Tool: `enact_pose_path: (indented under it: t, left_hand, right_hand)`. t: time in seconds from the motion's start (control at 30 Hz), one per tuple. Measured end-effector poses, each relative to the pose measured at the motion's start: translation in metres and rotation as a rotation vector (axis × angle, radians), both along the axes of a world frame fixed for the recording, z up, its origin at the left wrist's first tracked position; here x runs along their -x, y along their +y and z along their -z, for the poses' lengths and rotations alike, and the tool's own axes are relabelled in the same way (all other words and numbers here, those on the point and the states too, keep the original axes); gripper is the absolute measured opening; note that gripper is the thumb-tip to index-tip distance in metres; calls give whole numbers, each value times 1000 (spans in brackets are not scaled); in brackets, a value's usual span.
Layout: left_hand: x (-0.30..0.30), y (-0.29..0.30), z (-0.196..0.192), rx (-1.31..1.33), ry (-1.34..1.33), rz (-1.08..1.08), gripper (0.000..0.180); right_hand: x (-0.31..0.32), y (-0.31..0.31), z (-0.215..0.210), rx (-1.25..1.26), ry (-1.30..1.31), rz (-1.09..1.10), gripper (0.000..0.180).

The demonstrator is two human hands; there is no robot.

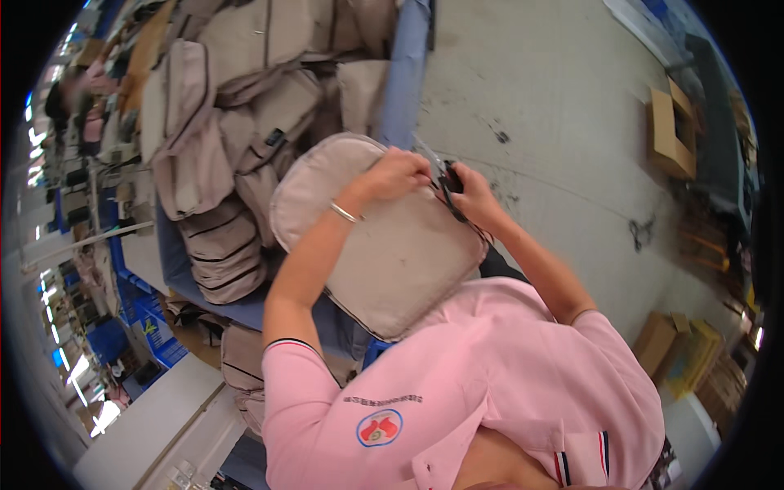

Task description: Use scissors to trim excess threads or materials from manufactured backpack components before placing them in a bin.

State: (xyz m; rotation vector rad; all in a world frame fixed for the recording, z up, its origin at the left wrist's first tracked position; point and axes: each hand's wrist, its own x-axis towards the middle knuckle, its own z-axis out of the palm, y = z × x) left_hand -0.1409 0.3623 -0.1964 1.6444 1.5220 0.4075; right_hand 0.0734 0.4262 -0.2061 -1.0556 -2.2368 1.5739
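Observation:
A beige backpack (400, 253) with dark piping along its edge lies tilted across my lap and the table edge. My left hand (398, 174) is closed at its far right edge, with the fingertips pinched together over the seam; anything small between them is hidden. Black-handled scissors (452, 181) are gripped in my right hand (474, 198), just beside the left fingertips. Their blades point away from me, past the backpack's edge, and look pale and slightly blurred.
Several similar beige backpacks (269, 98) are heaped on the blue-covered table (403, 82) at the far left. On the right, an open cardboard box (671, 135) stands on the grey floor (563, 155), with more boxes (660, 343) nearer. Dark scraps (641, 234) lie on the floor.

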Motion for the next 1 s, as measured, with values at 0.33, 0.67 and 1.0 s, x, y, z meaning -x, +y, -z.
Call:
enact_pose_path:
  t: [0.33, 0.67, 1.0]
  left_hand:
    - [33, -15, -5, -69, 49, -51, 15]
    - [36, -17, 0, -50, -46, -130, 18]
    - [31, -16, 4, 106, -160, -234, 22]
  right_hand:
    - [-7, -6, 0, 148, 32, 82, 43]
    - [-74, -27, -33, -135, -444, -170, 76]
    - [-51, -25, -34, -237, -495, -282, 74]
